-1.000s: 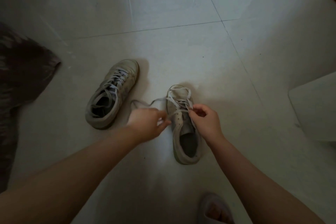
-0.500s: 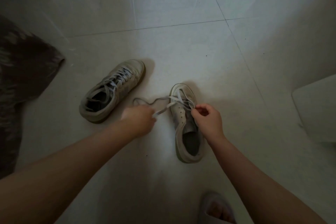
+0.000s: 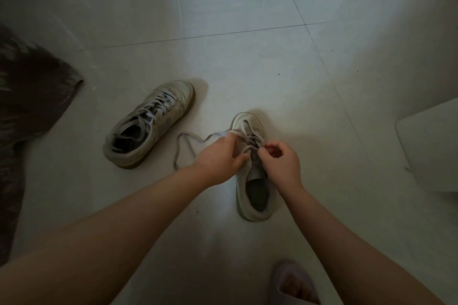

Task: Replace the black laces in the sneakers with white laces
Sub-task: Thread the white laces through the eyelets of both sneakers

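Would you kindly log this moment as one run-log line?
step: lacing right sneaker | left hand: pinches white lace | right hand: pinches lace at eyelets | other sneaker: laced

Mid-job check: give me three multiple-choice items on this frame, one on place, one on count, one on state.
1. The sneaker being laced lies where?
A. right of the other sneaker
B. left of it
C. on top of it

2. How many sneakers are on the floor?
A. one
B. two
C. three

3. The right hand is
A. flat on the floor
B. pinching the lace
C. out of view

Key: 1 A, it sits to the right; 2 B, two are visible; 3 B, fingers curl at the eyelets.
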